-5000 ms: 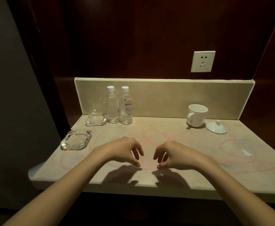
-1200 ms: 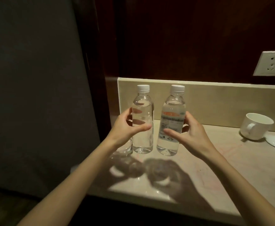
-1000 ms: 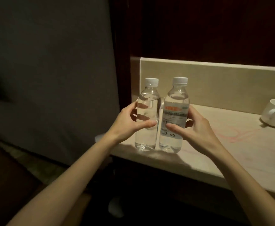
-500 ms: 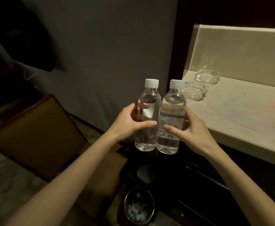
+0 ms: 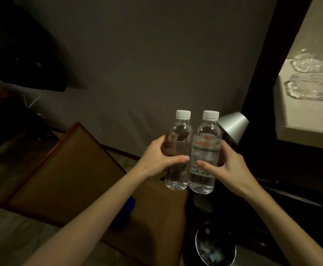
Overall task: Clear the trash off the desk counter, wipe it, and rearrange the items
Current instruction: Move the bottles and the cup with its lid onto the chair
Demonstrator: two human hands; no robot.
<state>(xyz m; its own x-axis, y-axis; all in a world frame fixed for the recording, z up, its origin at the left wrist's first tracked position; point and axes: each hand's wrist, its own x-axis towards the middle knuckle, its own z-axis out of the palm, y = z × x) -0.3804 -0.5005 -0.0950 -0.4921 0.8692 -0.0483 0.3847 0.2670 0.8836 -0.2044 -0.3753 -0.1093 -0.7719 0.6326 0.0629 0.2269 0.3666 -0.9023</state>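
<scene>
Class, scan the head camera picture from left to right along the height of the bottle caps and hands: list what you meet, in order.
Brown chair → left hand → unlabelled bottle → labelled bottle → right hand → desk counter.

Two clear plastic water bottles with white caps stand side by side at the centre of the frame, one unlabelled (image 5: pixel 176 160) and one with a printed label (image 5: pixel 204 156), and two bare hands hold them, the left hand (image 5: pixel 157 158) on the unlabelled one and the right hand (image 5: pixel 226 166) on the labelled one. Two faceted clear glass ashtrays, one (image 5: pixel 315 64) behind the other (image 5: pixel 310 87), sit on the one pale stone counter (image 5: pixel 300 120) at the right edge. One round metal-rimmed waste bin (image 5: pixel 215 244) shows at the lower right, one silver cone-shaped lamp shade (image 5: pixel 233 126) sits just right of the bottles, and one brown box-shaped piece of furniture (image 5: pixel 64 169) fills the lower left.
</scene>
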